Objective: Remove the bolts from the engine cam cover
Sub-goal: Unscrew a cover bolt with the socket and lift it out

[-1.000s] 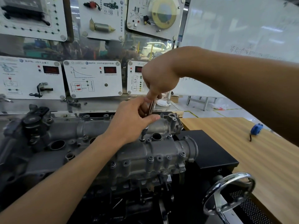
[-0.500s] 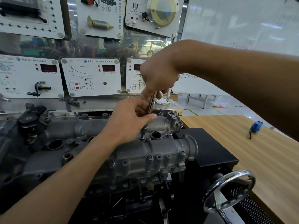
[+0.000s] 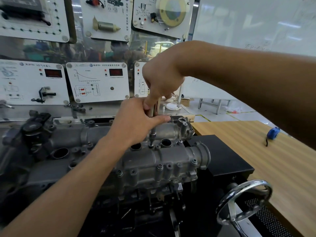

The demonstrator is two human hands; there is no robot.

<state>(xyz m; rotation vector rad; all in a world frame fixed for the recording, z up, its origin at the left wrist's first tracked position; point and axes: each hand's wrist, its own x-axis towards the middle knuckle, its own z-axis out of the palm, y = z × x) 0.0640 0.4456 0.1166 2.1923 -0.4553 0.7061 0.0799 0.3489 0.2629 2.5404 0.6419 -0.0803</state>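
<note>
— Where's the bolt (image 3: 150, 145)?
— Just below my left hand (image 3: 135, 122), under the driver (image 3: 153, 132) tip, seated in the cam cover (image 3: 171, 161).
— Your grip?
— Left fingers curl round the shaft; my right hand (image 3: 162, 81) clamps the top, directly above. Small, stiff steel, probably oily: I'd pinch its head.

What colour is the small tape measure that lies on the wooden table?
The tape measure is blue; the head view shows it.

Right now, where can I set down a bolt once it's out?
Bare wood on the table between the black box and the blue tape measure; the box top is also free. Crowded: the middle of the cam cover, where left hand and right hand hold the driver.
</note>
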